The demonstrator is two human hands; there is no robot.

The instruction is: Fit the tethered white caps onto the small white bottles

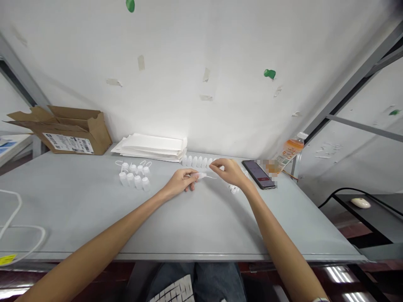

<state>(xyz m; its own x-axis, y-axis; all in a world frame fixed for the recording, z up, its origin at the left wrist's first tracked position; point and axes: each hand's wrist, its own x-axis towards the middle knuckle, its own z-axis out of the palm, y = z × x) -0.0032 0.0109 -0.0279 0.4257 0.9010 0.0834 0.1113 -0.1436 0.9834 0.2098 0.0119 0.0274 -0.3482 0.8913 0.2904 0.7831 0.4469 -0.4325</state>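
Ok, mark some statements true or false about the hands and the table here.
The left hand holds a small white plastic bottle: true.
The right hand wears a glove: false, it is bare.
The cardboard box stands at the right end of the table: false, it stands at the left end.
The smartphone lies face down: false, its screen faces up.
A stack of white sheets lies along the wall: true.
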